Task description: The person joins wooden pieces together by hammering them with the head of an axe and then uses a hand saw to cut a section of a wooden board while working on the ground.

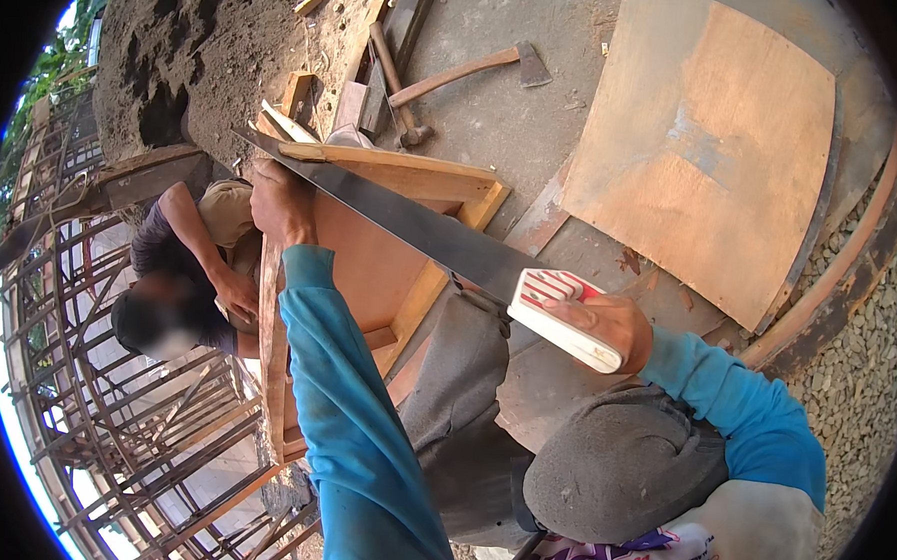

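My right hand (612, 327) is wrapped round the white and red handle of a handsaw (411, 218). The saw's long dark blade slants up to the left, over the upper board of a wooden frame (428, 181) with a reddish panel inside. Its tip reaches past my left hand (282, 203), which is closed on the corner of the frame, just beside the blade. Some of my left fingers are hidden behind the wood. Whether the teeth touch the board, I cannot tell.
Another person (184, 268) crouches at the left, a hand close to the frame. Beyond the frame lie a hatchet (477, 76), a hammer (407, 128) and wood offcuts (296, 93). A plywood sheet (714, 161) lies right, gravel (852, 448) beyond it. Loose soil (208, 49) is heaped far left.
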Motion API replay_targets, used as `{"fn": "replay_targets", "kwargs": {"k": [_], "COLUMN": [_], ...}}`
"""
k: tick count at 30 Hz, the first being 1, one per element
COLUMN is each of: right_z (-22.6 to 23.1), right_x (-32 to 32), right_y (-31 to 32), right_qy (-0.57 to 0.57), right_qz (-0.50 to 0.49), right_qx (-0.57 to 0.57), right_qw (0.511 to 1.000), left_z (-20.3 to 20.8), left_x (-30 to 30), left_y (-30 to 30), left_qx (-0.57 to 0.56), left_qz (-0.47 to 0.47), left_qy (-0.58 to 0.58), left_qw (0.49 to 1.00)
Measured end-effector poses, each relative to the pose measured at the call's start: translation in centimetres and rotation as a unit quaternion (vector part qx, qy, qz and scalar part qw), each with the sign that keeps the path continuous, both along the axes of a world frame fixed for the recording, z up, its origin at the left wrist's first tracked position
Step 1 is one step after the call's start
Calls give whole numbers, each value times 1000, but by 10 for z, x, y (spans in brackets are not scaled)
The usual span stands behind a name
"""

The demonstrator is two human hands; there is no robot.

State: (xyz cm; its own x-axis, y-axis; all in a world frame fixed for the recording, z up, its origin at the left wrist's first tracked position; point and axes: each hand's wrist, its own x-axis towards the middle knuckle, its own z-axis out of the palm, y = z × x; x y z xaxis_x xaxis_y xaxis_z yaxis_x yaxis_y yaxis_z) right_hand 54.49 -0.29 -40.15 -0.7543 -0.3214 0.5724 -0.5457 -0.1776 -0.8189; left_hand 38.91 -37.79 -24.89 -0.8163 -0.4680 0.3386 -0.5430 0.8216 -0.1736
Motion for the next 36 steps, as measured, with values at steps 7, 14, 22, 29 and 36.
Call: {"fn": "replay_targets", "kwargs": {"k": [7, 14, 22, 29, 36], "right_z": [95, 19, 90, 17, 82], "right_x": [-109, 10, -102, 3, -117], "right_y": [-148, 27, -152, 21, -129], "right_qy": [-61, -20, -87, -15, -113], "right_qz": [11, 18, 18, 35, 100], "right_qx": [-16, 26, 15, 43, -1], "right_qw": [998, 999, 996, 998, 989], "left_z": [-11, -7, -11, -3, -19], "left_x": [11, 4, 8, 1, 9], "left_y": [-27, -2, -13, -12, -1], "left_qx": [92, -92, 83, -80, 61], "left_qz": [-60, -38, -124, -93, -163], "left_qy": [30, -11, 68, -18, 87], "left_qw": [994, 995, 986, 992, 981]}}
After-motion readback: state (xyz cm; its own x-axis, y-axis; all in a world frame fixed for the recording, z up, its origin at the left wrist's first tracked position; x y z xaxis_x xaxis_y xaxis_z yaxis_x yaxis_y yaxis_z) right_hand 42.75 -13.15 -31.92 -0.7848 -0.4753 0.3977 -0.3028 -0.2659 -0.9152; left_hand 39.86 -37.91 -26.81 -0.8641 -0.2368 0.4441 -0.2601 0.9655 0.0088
